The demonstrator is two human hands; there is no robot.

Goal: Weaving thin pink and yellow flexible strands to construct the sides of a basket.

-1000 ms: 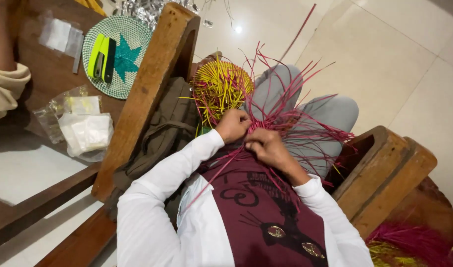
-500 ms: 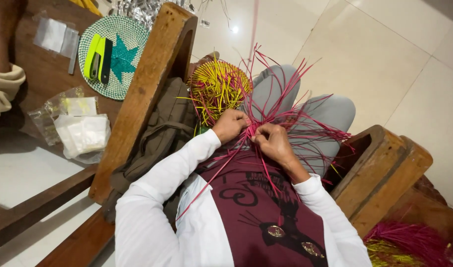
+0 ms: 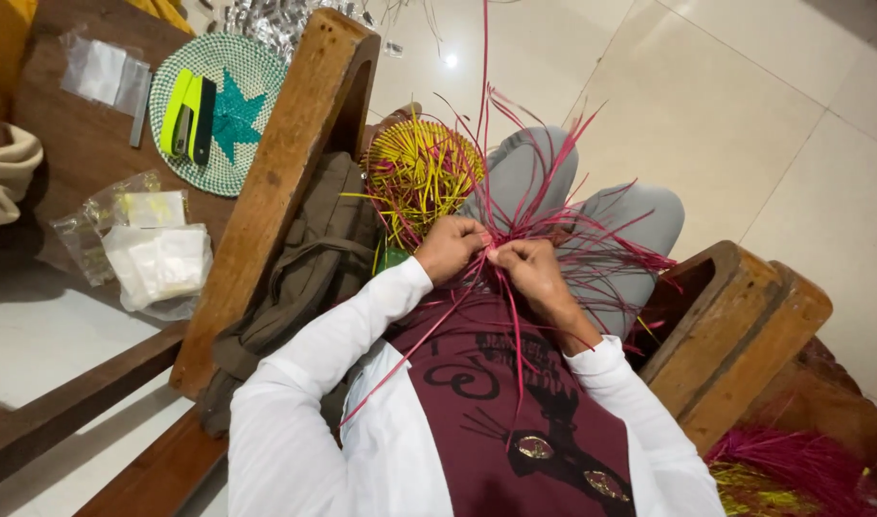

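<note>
Over lap | left hand (image 3: 450, 247), right hand (image 3: 526, 266) grips pinching pink strands (image 3: 544, 215) between them

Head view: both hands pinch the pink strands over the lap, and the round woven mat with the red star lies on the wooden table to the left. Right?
Not quite: the star on the round woven mat is teal, not red, as the head view shows. The rest holds: left hand and right hand pinch the pink strands over the lap, and the mat lies on the wooden table.

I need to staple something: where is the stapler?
In the head view, the stapler lies at upper left on the round green woven mat with the star, left of the wooden armrest.
</note>
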